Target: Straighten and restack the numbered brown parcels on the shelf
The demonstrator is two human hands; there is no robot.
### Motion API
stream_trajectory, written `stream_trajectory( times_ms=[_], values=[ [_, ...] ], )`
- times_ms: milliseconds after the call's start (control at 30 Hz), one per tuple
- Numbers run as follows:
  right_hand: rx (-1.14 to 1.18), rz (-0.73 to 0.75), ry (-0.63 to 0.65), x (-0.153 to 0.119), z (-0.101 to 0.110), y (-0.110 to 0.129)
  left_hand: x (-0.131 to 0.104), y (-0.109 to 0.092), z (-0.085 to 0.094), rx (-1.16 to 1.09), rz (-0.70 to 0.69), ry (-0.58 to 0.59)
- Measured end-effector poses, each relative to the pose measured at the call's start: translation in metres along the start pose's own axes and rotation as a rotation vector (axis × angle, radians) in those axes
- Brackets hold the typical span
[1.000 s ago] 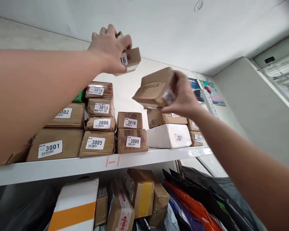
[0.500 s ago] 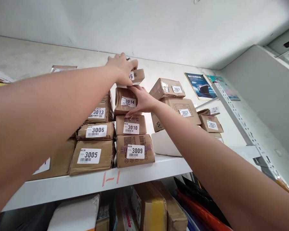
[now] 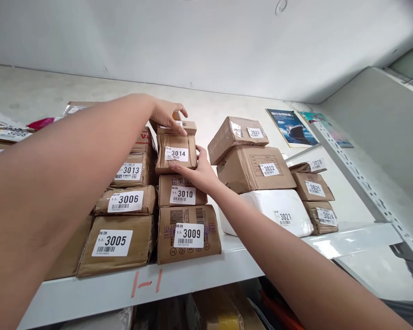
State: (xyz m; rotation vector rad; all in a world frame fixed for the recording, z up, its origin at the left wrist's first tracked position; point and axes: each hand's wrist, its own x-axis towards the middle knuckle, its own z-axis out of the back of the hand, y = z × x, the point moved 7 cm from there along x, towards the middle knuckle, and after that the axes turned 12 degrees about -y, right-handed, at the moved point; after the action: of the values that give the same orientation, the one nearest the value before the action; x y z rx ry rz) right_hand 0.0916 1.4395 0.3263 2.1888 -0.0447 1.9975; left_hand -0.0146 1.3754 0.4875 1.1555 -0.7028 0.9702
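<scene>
Head view: my left hand (image 3: 167,112) is up on the small top box (image 3: 175,127), grip curled over its upper face, fingers pressing down on it. That box sits flat on parcel 3014 (image 3: 176,153), long axis running left to right. My right hand (image 3: 197,172) is just below, fingers spread along the right side and underside of 3014, bracing it above parcel 3010 (image 3: 182,191). Left hand is the nearer one to the top box. The stack rests on the shelf (image 3: 206,270), with parcel 3009 (image 3: 188,233) at its base.
</scene>
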Motion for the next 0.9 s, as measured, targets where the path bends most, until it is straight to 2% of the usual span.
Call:
stream_trajectory(
  times_ms=[133, 200, 267, 367, 433, 600, 900],
  values=[
    [-0.012, -0.004, -0.029, -0.001, 0.002, 0.003, 0.0, 0.011, -0.009, 0.01, 0.032, -0.045],
    [-0.012, -0.008, -0.029, -0.002, 0.003, 0.004, 0.0, 0.021, -0.012, 0.043, 0.114, -0.06],
    [-0.017, -0.002, -0.023, -0.003, 0.003, 0.004, -0.003, 0.028, -0.016, 0.044, 0.18, -0.026],
    [-0.048, 0.011, -0.018, -0.005, 0.003, 0.004, -0.007, 0.023, -0.016, 0.049, 0.168, -0.016],
    [-0.079, 0.003, -0.018, -0.006, 0.002, 0.003, -0.01, 0.015, -0.013, 0.105, 0.149, -0.056],
    [-0.2, 0.012, -0.02, -0.007, 0.0, 0.002, -0.019, 0.002, -0.007, 0.215, 0.207, -0.124],
    [-0.17, 0.033, 0.042, -0.009, -0.001, 0.001, -0.022, 0.015, -0.008, 0.109, 0.16, -0.186]
  ],
)
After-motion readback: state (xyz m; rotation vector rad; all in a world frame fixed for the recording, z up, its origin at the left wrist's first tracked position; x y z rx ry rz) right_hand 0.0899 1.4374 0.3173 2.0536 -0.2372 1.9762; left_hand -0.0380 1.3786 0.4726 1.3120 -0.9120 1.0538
